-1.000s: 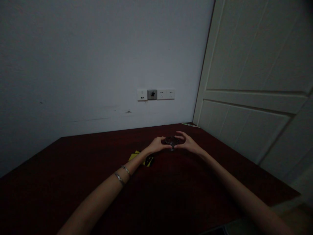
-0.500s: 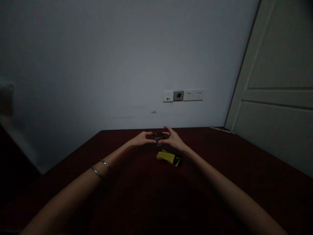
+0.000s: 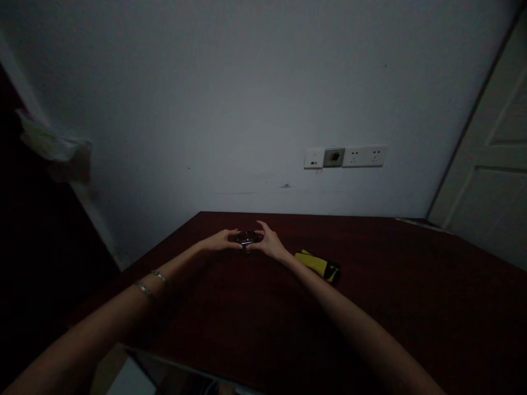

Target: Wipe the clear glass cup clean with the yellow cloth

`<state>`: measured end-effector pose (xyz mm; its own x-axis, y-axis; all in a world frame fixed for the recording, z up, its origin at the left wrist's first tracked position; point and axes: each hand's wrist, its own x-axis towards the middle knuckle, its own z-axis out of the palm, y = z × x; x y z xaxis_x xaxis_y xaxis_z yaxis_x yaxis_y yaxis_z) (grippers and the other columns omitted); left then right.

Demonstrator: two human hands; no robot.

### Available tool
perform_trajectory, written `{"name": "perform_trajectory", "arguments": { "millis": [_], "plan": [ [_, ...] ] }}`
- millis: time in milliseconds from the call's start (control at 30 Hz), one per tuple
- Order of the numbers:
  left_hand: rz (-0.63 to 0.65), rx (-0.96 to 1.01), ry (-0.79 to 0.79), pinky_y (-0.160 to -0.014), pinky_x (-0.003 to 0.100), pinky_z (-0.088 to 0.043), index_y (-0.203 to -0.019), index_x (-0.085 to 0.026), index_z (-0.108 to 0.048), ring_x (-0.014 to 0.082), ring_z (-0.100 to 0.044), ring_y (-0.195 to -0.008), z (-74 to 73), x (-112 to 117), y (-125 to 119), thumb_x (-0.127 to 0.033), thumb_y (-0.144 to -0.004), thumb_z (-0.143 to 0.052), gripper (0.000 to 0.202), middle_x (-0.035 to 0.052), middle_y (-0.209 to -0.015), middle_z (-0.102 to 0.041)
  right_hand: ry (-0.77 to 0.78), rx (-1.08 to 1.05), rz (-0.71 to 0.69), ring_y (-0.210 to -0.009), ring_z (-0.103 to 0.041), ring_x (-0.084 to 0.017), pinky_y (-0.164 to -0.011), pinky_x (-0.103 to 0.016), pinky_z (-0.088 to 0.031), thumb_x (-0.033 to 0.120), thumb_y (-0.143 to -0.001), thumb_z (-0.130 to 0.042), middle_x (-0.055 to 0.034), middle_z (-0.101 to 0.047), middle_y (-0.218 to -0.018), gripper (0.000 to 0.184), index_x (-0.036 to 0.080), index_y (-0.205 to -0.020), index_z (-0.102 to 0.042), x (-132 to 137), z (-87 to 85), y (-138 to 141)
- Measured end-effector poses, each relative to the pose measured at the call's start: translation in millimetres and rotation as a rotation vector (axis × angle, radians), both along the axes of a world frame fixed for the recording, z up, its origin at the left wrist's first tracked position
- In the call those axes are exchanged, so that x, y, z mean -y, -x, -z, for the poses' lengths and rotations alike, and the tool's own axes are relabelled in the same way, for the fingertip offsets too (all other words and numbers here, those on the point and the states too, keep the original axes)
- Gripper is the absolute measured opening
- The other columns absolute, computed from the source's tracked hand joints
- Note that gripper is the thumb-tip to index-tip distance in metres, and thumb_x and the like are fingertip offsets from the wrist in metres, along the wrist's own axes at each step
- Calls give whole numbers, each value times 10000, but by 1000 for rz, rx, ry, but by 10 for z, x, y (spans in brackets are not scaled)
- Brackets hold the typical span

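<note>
A small round dish [image 3: 247, 237], which looks like clear glass with a dark rim, is at the far part of the dark red table. My left hand [image 3: 224, 240] grips its left side, thumb in front and fingers behind. On the opposite side my right hand [image 3: 267, 241] pinches it the same way, with the index finger raised. Whether the dish rests on the table or is slightly lifted, I cannot tell. A folded yellow-and-black cloth item [image 3: 317, 264] lies to the right, just beyond my right forearm.
The dark red table [image 3: 370, 247] meets a pale wall with a row of sockets [image 3: 346, 157]. An open drawer or box [image 3: 177, 365] with things inside shows at the bottom edge. A panelled door [image 3: 486, 181] stands at right, and a pale bag [image 3: 53, 145] at left.
My view has turned and tilted, so the open drawer or box now shows below. Both hands and the dish have shifted left, away from the yellow-and-black cloth item. The grip stays the same.
</note>
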<state>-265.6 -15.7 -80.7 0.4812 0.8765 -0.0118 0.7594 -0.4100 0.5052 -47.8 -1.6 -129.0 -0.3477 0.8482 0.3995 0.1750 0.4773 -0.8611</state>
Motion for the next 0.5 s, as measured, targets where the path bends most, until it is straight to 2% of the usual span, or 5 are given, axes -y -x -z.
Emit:
{"name": "perform_trajectory", "arguments": {
  "millis": [300,500],
  "plan": [
    [-1,-26,59,-1112,413,-183,-1344,-167,-433,295,-252,-1368,151,33,78,-493,-728,-614,720,112,-1457,-336,3,40,-14,-1063,-618,-254,-932,-397,-450,296,-509,-827,-199,-606,-1174,1001,148,-1355,-312,19,171,110],
    [42,-10,79,-1106,408,-196,-1340,-194,-444,308,-275,-1356,258,-6,106,-517,-732,-609,708,94,-1436,-388,2,66,-27,-1046,-623,-255,-911,-406,-460,306,-519,-822,-183,-604,-1178,980,174,-1351,-322,12,257,91]
  ]
}}
